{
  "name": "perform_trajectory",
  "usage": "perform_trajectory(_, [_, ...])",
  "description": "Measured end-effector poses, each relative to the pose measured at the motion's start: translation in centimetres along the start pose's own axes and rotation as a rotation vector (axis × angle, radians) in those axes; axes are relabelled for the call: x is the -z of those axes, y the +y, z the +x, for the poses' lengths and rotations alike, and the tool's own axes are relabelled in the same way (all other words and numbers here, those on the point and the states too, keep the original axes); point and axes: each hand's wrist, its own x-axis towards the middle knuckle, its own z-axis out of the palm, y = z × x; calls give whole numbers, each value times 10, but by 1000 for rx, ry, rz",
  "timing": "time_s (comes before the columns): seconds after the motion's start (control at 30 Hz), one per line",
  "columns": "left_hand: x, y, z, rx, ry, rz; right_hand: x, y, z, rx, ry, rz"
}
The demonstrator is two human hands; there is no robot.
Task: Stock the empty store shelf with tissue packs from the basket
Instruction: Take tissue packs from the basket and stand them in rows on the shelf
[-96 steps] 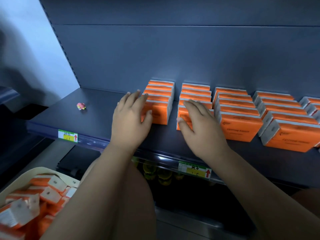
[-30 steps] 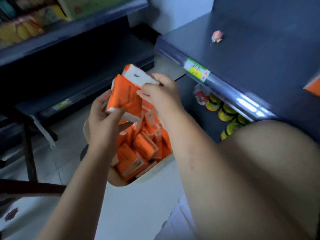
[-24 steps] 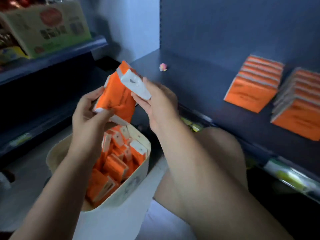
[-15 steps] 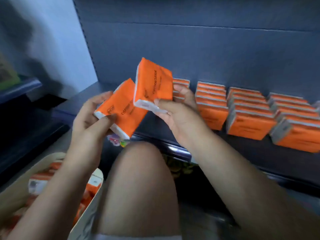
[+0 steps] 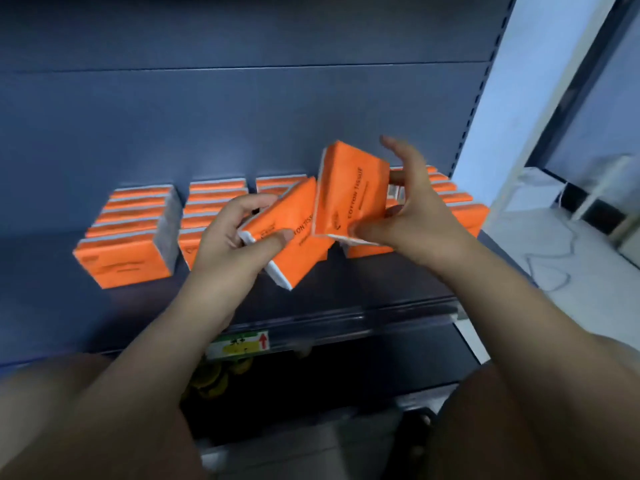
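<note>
My left hand [image 5: 227, 242] grips one orange tissue pack [image 5: 292, 237], tilted, above the dark shelf [image 5: 52, 306]. My right hand [image 5: 412, 220] holds a second orange tissue pack [image 5: 349, 192] upright beside it, thumb under its lower edge and fingers spread behind it. Both packs hang in front of the rows of orange packs [image 5: 128, 233] lined up on the shelf. The rows on the right are partly hidden by my hands. The basket is out of view.
The shelf's back panel [image 5: 242, 109] rises behind the rows. A price label [image 5: 239, 344] sits on the shelf's front rail. Yellow goods [image 5: 211, 379] lie on the lower shelf. A white upright [image 5: 540, 91] and a pale counter [image 5: 540, 244] are at the right. My knees fill the bottom corners.
I turned from the basket to the shelf with a pack in each hand. The view has swung right, so the rows now lie centre and left, and the basket has dropped out of sight.
</note>
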Motion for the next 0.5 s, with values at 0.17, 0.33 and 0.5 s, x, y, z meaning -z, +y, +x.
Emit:
perform_trajectory(0.17, [-19,2,3,119,-97,-5,23,22,-10,301,-38,-386])
perform_trajectory(0.33, [-38,3,1,162,-254,60,53,29,-29,422,-120,-762])
perform_trajectory(0.5, [-58,1,-8,161,-332,98,79,35,-44,326,-169,-691])
